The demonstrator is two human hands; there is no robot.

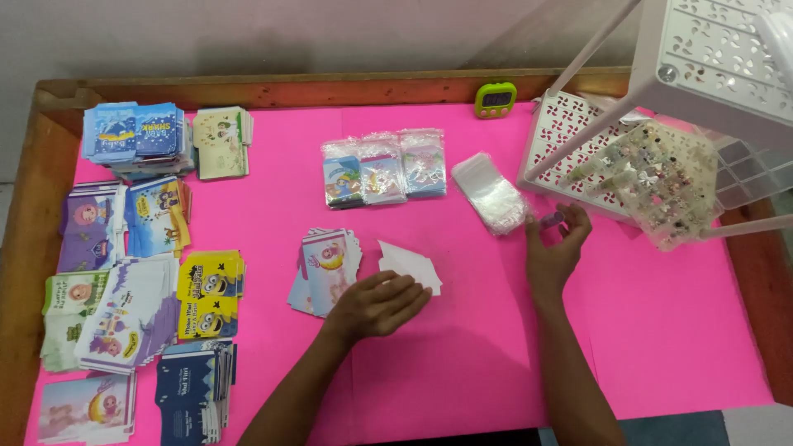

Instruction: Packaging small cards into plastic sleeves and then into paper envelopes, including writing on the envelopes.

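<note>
Sorting printed cards on a pink worktop [462, 363]

Left hand [376, 306] rests flat, fingers spread, on white blank cards [409, 264] beside a fanned pastel card stack [324, 260]; right hand [555, 244] pinches a small purple object [552, 220] near clear plastic sleeves [489, 192].

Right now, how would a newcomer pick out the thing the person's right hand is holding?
Start at the white perforated rack on the right of the pink table. Just in front of it, the right hand pinches a tiny purplish item. Unlike the stack of clear bags beside it, it is small, coloured and off the table.
</note>
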